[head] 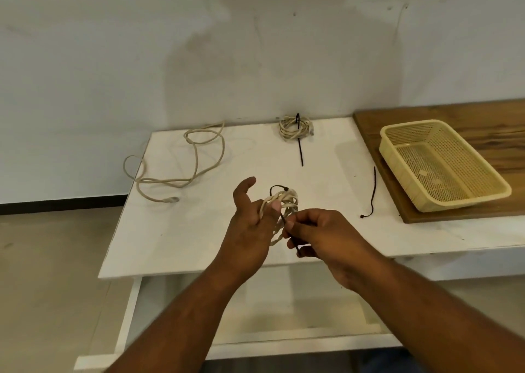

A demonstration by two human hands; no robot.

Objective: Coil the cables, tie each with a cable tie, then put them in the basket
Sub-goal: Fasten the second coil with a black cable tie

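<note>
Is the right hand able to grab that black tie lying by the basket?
Probably, but not right away. Bare table lies between the right hand and the loose tie, nothing blocking. The hand is busy, pinching the tail of a second tie round the coiled cable.

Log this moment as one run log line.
left hand: holds coiled cable; right hand: pinches cable tie; tied coil: on table, back; loose cable: table left; spare tie: beside basket

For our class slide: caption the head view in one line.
Left hand holds a coiled cable while the right hand pinches its black cable tie; the basket is empty.
</note>
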